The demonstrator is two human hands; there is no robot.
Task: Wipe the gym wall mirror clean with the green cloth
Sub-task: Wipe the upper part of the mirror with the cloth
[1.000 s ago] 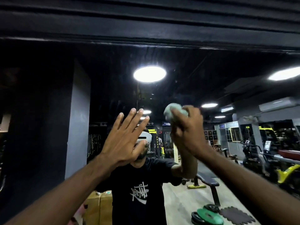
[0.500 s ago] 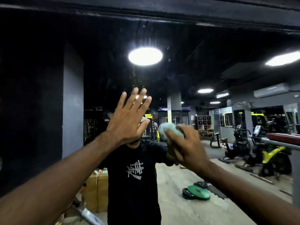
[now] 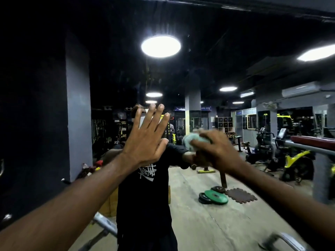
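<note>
The wall mirror (image 3: 208,60) fills the view and reflects the gym and a person in a black T-shirt. My left hand (image 3: 146,140) lies flat against the glass at centre, fingers spread upward, holding nothing. To its right my right hand (image 3: 216,151) presses a bunched pale green cloth (image 3: 193,142) against the mirror. Only the cloth's left part shows past my fingers, and it is blurred by motion.
The mirror's dark top frame (image 3: 272,4) runs across the top. Reflected in the glass are round ceiling lights, a grey pillar, green and black weight plates (image 3: 214,196) on the floor, exercise bikes and a padded bar (image 3: 311,142) at right.
My right hand has swept the cloth down the mirror, from above head height to chest level, and slightly right. My left hand stays flat on the glass. The view has tilted downward.
</note>
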